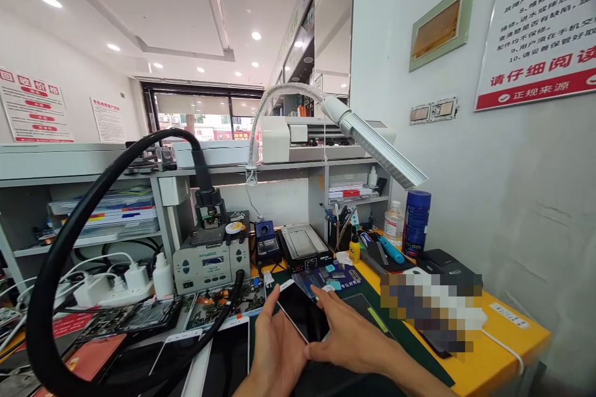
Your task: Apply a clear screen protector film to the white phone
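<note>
A smartphone (302, 309) with a dark screen and a white top edge is held between my two hands, tilted over the workbench. Along its left edge and beneath it, my left hand (279, 347) supports it, thumb pointing up the side. My right hand (347, 329) grips the right side, with the index finger near the upper right edge and the thumb at the lower edge. Under the hands spreads a dark green mat (419, 356). Beyond the phone lies a blue printed card or mat (342, 278) with small parts. The phone's back is hidden.
A thick black hose (40, 298) arches across the left. A grey rework station (212, 267) stands behind a tray of small parts (223, 307). More phones (228, 353) lie left of my hands. A lamp (382, 149) hangs overhead. Bottles, including a blue can (416, 223), stand right.
</note>
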`<state>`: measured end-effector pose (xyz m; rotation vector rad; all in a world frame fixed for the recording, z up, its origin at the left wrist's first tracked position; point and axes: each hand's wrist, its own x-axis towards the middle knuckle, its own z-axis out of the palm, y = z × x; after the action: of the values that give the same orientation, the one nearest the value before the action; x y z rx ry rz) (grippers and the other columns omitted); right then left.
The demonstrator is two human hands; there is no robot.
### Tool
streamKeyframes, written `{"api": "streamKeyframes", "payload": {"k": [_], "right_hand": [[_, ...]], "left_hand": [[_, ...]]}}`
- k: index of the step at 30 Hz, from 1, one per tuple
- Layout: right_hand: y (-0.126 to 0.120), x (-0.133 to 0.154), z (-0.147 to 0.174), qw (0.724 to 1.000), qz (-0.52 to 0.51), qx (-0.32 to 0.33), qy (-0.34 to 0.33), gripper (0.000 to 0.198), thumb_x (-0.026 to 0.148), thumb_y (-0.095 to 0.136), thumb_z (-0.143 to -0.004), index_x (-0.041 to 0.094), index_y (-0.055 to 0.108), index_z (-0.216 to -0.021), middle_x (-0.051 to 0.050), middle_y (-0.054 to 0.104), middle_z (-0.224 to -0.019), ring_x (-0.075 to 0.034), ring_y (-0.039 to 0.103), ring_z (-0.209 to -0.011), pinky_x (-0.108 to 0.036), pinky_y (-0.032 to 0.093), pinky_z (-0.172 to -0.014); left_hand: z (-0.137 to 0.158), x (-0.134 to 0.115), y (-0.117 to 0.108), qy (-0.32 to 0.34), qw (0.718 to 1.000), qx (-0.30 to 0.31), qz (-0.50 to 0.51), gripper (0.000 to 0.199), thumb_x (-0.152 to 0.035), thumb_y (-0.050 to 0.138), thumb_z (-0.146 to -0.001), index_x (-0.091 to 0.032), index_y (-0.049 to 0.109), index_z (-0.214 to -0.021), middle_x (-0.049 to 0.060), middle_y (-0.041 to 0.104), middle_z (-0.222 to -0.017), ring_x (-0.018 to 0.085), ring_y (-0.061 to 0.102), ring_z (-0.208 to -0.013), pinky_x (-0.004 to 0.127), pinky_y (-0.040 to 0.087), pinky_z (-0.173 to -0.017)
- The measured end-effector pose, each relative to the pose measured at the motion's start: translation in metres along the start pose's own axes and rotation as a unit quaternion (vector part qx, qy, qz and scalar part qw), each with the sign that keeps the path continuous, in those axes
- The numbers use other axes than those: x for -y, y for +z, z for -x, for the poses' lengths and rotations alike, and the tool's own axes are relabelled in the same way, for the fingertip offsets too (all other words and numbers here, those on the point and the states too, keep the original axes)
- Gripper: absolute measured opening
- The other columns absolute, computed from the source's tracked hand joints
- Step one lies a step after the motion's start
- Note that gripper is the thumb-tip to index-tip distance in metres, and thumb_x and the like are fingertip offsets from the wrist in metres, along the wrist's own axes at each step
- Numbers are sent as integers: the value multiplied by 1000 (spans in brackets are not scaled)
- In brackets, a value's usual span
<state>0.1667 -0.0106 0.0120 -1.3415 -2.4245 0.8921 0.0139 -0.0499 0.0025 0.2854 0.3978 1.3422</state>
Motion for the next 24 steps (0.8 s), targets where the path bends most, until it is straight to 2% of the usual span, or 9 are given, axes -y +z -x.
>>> {"api": "streamKeyframes", "payload": {"k": [2,5,8,10,13,15,20,24], "right_hand": [[-2,-11,-5,1000,0,-7,-15,113,41,76,-69,20,15,-161,-19,26,-162,-40,18,-150,-50,30,-114],[-9,-25,-8,998,-13,-2,-63,113,33,75,-66,21,15,-161,-17,22,-164,-39,19,-150,-48,31,-114],[-21,-31,-2,994,-28,51,-95,115,28,75,-62,21,16,-160,-17,26,-162,-39,27,-146,-46,36,-111],[-30,-33,2,991,-24,83,-105,116,27,76,-59,20,19,-160,-18,28,-160,-38,34,-143,-44,37,-109],[-42,-35,6,987,-1,108,-117,116,28,79,-57,18,24,-158,-18,32,-158,-38,37,-140,-43,35,-111],[-47,-36,6,984,13,130,-124,114,29,80,-57,18,27,-157,-17,36,-156,-38,39,-138,-43,37,-109],[-49,-41,-1,972,34,159,-168,100,28,81,-57,20,40,-148,-13,50,-142,-34,52,-124,-37,44,-97],[-48,-41,-7,968,77,173,-167,89,30,82,-57,19,48,-139,-11,54,-128,-31,58,-109,-33,47,-81]], "left_hand": [[-1,-2,-2,-7,1000,-12,-7,54,-49,49,-95,-10,59,-131,18,72,-115,36,66,-113,49,47,-100],[-4,-11,-5,-2,996,-79,-49,56,-53,48,-95,-6,59,-124,20,72,-110,35,69,-105,47,53,-91],[-8,-24,-7,21,974,-161,-160,51,-51,42,-98,-8,58,-118,21,70,-109,32,70,-99,42,56,-82],[-10,-31,-9,29,959,-182,-216,44,-48,44,-98,-10,59,-116,21,69,-113,30,70,-97,39,56,-79],[-13,-33,-11,22,944,-170,-283,37,-45,51,-96,-12,65,-104,20,69,-114,30,69,-95,37,55,-77],[-13,-30,-12,17,924,-152,-351,34,-44,56,-93,-12,67,-94,19,70,-106,31,68,-93,37,53,-75],[-3,-27,-12,80,837,-89,-534,26,-41,68,-87,-20,67,-71,8,69,-83,31,60,-95,30,40,-77],[5,-30,-13,111,775,-30,-622,35,-45,67,-88,-24,59,-61,0,53,-65,23,48,-69,28,29,-68]]}}
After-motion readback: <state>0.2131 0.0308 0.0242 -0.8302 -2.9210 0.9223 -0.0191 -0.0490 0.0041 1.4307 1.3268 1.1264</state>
